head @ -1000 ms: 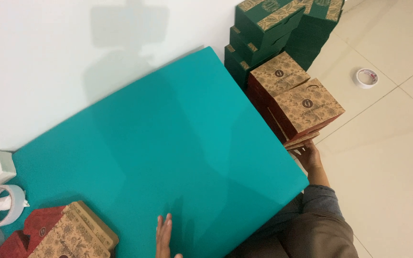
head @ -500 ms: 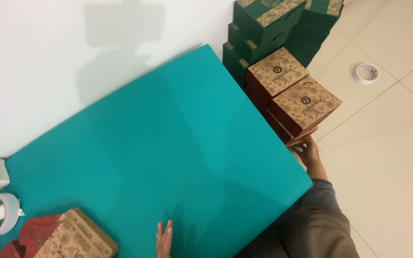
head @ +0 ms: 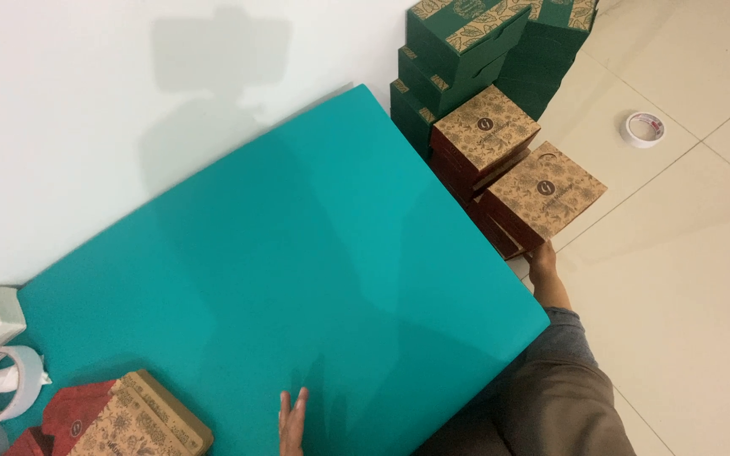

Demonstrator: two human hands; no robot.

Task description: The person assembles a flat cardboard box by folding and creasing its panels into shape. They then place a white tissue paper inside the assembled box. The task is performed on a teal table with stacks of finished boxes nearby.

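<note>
A plain white wall [head: 128,101] runs along the upper left, and a soft grey shadow [head: 213,76] falls across it (the light seems to come from behind the viewer). The floor [head: 686,279] is laid with large, glossy cream tiles, their thin grout lines crossing at an angle on the right side. A table with a flat teal top [head: 297,253] stands pushed against the wall, filling the middle of the view.

A packing workroom: stacked printed gift boxes [head: 483,127], tape rolls [head: 644,128], teal worktable [head: 297,253], tiled floor [head: 686,279].
</note>
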